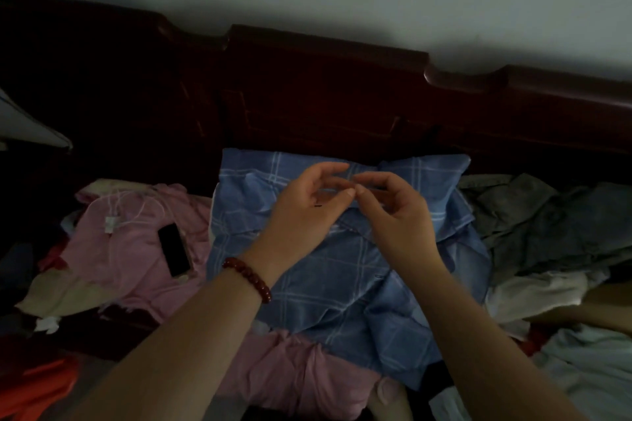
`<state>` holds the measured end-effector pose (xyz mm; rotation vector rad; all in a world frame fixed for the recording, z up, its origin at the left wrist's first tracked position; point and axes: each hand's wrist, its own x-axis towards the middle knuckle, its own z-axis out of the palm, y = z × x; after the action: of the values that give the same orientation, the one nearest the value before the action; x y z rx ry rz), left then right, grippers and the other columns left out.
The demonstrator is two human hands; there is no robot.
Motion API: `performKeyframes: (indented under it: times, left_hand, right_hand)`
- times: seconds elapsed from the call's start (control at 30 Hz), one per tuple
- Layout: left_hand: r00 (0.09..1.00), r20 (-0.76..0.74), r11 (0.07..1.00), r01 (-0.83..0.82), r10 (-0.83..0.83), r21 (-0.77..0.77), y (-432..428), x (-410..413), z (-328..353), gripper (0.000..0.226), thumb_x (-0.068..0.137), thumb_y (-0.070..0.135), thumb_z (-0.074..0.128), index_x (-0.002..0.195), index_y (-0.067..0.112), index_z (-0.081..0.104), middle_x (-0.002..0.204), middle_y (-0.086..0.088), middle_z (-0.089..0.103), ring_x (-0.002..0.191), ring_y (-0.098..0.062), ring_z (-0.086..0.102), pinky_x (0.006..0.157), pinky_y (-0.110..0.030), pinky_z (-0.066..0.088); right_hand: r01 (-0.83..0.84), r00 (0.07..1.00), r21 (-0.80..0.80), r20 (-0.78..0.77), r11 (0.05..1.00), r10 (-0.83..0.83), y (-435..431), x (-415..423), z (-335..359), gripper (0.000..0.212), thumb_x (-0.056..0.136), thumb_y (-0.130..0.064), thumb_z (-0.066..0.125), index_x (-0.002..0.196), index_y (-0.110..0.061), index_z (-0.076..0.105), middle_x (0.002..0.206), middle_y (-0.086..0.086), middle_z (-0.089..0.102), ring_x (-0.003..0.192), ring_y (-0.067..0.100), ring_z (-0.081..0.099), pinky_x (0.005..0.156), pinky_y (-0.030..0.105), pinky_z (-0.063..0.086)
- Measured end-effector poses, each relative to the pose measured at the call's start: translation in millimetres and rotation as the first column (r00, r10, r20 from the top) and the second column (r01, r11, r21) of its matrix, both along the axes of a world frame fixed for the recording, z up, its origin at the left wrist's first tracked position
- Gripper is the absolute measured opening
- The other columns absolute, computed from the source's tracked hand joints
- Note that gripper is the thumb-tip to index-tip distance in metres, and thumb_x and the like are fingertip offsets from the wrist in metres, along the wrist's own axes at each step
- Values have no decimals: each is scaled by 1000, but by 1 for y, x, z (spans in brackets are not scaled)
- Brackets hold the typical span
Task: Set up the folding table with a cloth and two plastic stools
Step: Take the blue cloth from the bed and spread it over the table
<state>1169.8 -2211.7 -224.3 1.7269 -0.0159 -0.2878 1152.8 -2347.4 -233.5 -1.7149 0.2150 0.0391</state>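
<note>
Blue checked cloth (342, 284) lies crumpled on the clothes heap (130, 249) below the headboard (342, 96), apparently awaiting pickup; left hand (304, 215) and right hand (400, 219) meet fingertip to fingertip above its upper edge, grasp not determinable.

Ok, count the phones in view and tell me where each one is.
1. The phone lies on the pink garment, left of the blue checked cloth. More could be hidden under the heaped clothes.

Bare forearms; red bead bracelet (248, 278) on left wrist.
</note>
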Motion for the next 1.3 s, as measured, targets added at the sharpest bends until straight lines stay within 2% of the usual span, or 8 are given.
performKeyframes:
  times: [0.43, 0.67, 0.73, 0.83, 0.97, 1.07, 1.2, 1.3]
  left_hand:
    - [974, -102, 962, 216, -201, 167, 5, 87, -119, 20, 90, 18, 61, 105, 31, 58, 104, 9, 64, 97, -4, 62, 86, -22, 51]
    - [963, -82, 936, 270, -258, 227, -4, 127, -168, 18, 90, 16, 60, 102, 28, 59, 106, 10, 63, 101, -4, 58, 89, -20, 45]
    - [942, 26, 842, 286, -335, 458, -9, 141, -187, 25, 89, 16, 61, 114, 19, 60, 116, 3, 58, 110, -9, 52, 93, -18, 37]
    - [873, 55, 653, 319, -485, 686, -19, 161, -216, 37, 88, 15, 58, 126, 13, 55, 142, -4, 43, 134, -23, 34, 110, -27, 25]
    - [826, -68, 431, 360, -560, 828, -24, 185, -242, 59, 91, 18, 53, 145, 20, 30, 159, 0, 11, 145, -21, 7, 116, -45, 18]
    - [786, -168, 242, 375, -595, 895, -26, 195, -256, 71, 93, 24, 52, 150, 23, 10, 152, -3, 29, 140, -25, 23, 111, -55, 17]
    - [759, -276, 60, 382, -590, 922, -25, 191, -269, 43, 93, 25, 52, 135, 20, 44, 117, -2, 59, 110, -23, 52, 105, -56, 23]
    - [714, -309, 122, 483, -629, 867, -20, 174, -277, 25, 87, 23, 56, 111, 19, 60, 112, -2, 57, 105, -22, 54, 92, -42, 35]
  right_hand:
    - [178, 980, -85, -75, 980, -184, 3, 69, -121, 11, 87, -13, 66, 91, -22, 64, 93, -8, 68, 88, 3, 65, 73, 10, 49]
    - [95, 992, -251, -61, 963, -113, -3, 106, -166, 10, 89, -12, 62, 98, -15, 65, 95, -7, 67, 86, 2, 62, 70, 7, 44]
    - [-35, 999, -473, -53, 880, 11, -10, 121, -180, 16, 90, -11, 59, 104, -11, 65, 102, -3, 63, 92, 9, 59, 73, 8, 39]
    - [-234, 971, -732, -146, 640, 188, -21, 148, -207, 30, 87, -11, 58, 116, -4, 60, 121, 12, 57, 116, 27, 52, 92, 23, 38]
    - [-410, 911, -819, -353, 401, 212, -31, 172, -231, 70, 87, -23, 58, 147, -10, 25, 155, 8, 21, 145, 26, 12, 119, 41, 10]
    - [-472, 882, -829, -436, 301, 180, -36, 175, -247, 78, 87, -25, 58, 150, -13, 14, 150, 8, 32, 139, 27, 26, 114, 40, 17]
    - [-498, 866, -851, -482, 165, 129, -33, 160, -258, 33, 88, -26, 52, 121, -19, 53, 122, 6, 59, 118, 25, 49, 101, 36, 26]
    - [-523, 852, -829, -498, 197, 164, -24, 136, -265, 34, 89, -30, 50, 121, -21, 54, 119, 4, 61, 112, 25, 54, 100, 37, 27]
